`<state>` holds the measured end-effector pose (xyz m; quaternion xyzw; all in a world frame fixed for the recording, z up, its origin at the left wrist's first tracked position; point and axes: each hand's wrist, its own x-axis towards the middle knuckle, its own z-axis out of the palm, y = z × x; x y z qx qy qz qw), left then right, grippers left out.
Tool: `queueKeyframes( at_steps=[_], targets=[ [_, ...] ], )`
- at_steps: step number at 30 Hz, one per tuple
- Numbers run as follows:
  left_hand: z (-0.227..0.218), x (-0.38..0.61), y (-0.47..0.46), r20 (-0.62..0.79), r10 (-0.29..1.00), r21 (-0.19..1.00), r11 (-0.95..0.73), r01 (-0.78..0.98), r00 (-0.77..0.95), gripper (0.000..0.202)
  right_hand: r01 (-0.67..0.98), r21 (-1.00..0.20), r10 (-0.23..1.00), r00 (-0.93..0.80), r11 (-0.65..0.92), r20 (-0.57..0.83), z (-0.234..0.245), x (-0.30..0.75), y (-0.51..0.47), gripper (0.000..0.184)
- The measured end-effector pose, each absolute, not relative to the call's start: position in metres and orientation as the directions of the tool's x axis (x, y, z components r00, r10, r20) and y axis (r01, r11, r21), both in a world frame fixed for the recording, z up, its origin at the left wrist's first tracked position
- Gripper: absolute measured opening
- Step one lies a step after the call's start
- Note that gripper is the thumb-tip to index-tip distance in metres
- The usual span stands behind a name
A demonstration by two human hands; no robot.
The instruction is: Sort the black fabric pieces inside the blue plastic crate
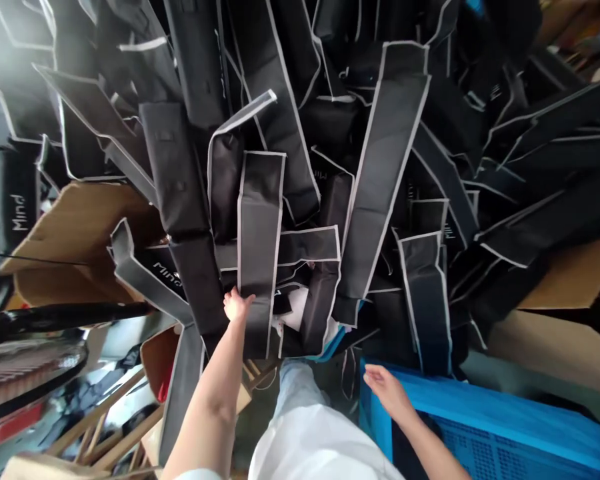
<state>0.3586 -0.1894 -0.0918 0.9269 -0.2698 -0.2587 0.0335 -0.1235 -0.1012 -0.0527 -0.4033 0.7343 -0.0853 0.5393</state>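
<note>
Left hand (237,305) open, fingers against a white-trimmed black fabric bag (258,267) at the near edge of the bag heap (380,167). Right hand (387,390) open, empty, just above a blue plastic crate (480,407), near right.

Two hands counted: left hand (238,305), right hand (387,390). One blue plastic crate (485,433) seen. Black non-woven tote bags (260,227) were too many to count. Two white "Mind" prints (19,212) were legible. Two cardboard sheets (75,247) showed.
</note>
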Motion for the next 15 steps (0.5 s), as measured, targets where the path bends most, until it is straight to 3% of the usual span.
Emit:
queueKeyframes(
  at_steps=[5, 9, 12, 15],
  targets=[
    [-0.073, 0.349, -0.194, -0.586, -0.627, 0.291, -0.754, -0.589, 0.513, 0.039, -0.448, -0.487, -0.621, -0.222, 0.750, -0.752, -0.049, -0.178, -0.084, 0.053],
    [-0.028, 0.305, -0.194, -0.583, -0.735, 0.369, -0.618, -0.694, 0.345, 0.034, -0.400, -0.459, -0.579, -0.262, 0.793, -0.772, -0.050, -0.184, -0.047, 0.057],
    [0.025, 0.255, -0.192, -0.523, -0.826, 0.442, -0.472, -0.763, 0.208, 0.027, -0.315, -0.568, -0.645, -0.259, 0.760, -0.719, -0.043, -0.164, -0.057, 0.078],
    [0.087, 0.198, -0.199, -0.396, -0.917, 0.538, -0.270, -0.799, 0.044, 0.011, -0.258, -0.710, -0.753, -0.140, 0.655, -0.644, -0.014, -0.141, -0.111, 0.112]
  ],
)
